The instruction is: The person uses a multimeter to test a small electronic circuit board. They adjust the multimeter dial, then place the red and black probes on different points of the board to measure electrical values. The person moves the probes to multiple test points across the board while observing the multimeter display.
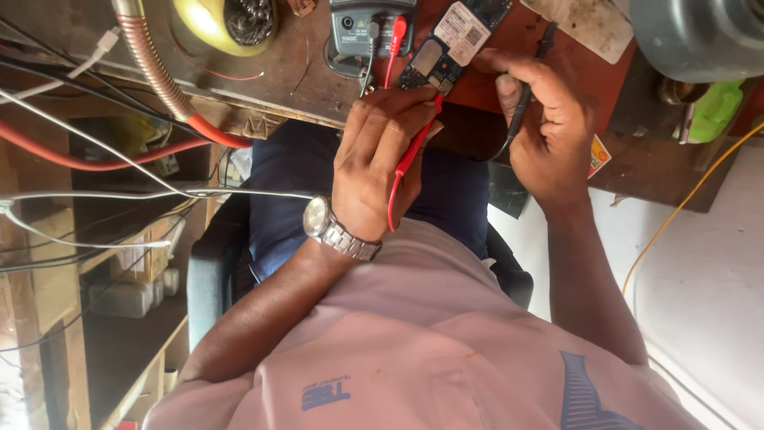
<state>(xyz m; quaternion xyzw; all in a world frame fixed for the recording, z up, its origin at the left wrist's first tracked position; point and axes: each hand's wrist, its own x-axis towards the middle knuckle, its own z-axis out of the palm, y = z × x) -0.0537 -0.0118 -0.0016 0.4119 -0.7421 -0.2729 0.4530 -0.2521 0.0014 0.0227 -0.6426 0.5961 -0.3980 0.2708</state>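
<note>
Red plastic marks the probe (414, 147) that we pinch in our left hand (378, 163), fingers pressed together around its shaft, with the tip touching the lower end of the opened phone board (446, 52). That board lies on the brown workbench (310, 87), just beside the bench edge, its dark circuit end toward us and a pale label on its upper part. Our right hand (549, 131) is curled shut around the black probe (525, 95), whose thin body runs up toward the board's right side; whether its tip touches the board we cannot tell. A steel wristwatch (338, 231) sits on the left wrist. Beyond the board a grey multimeter (372, 28) rests on the bench, the red lead plugged into it. Farther left lie a yellow holder with steel wool (227, 24) and a ribbed hose (155, 68) with a red end. Loose white and black wires (95, 191) cross the left side, and a yellow cable (684, 203) trails on the right.
</note>
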